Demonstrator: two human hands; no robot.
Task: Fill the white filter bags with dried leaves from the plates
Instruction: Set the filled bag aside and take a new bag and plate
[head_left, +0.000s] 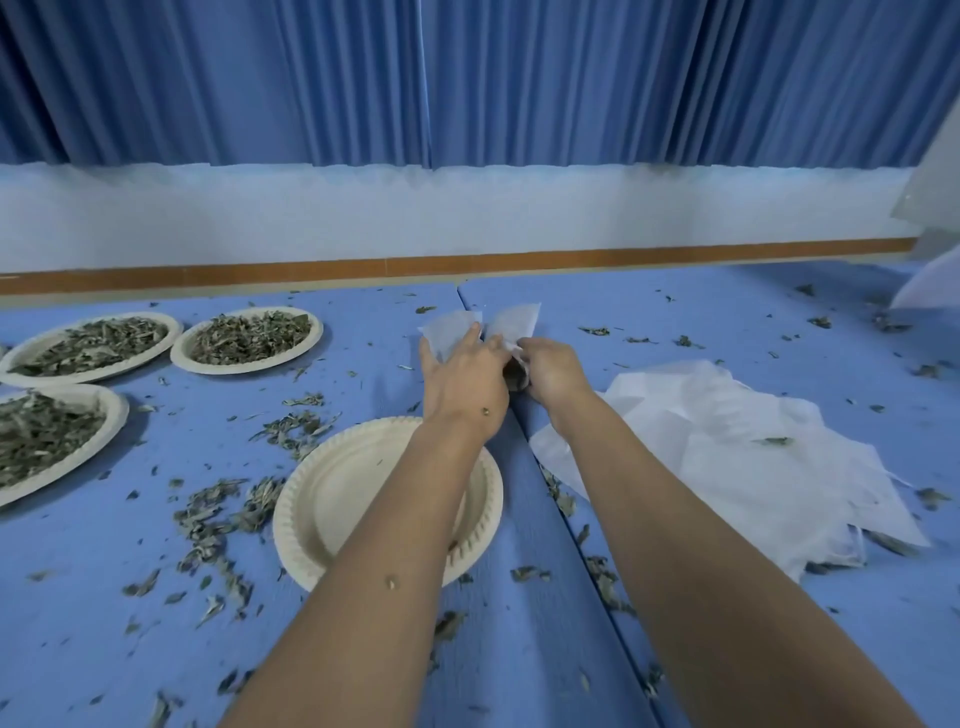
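A white filter bag (511, 321) lies on the blue table past the middle, its top corners fanned out and dark dried leaves showing at its lower end between my hands. My left hand (460, 371) lies over its left side with fingers stretched forward. My right hand (550, 370) pinches the bag's gathered part with curled fingers. An empty paper plate (332, 493) sits under my left forearm. Three plates of dried leaves stand at the left: one far (248, 339), one far left (88, 347), one at the left edge (47, 439).
A loose pile of white filter bags (737, 462) lies to the right of my right forearm. Dried leaf bits (223, 512) are scattered over the table. A seam (566, 525) runs between two table halves. Blue curtains hang behind; white sheets poke in at far right.
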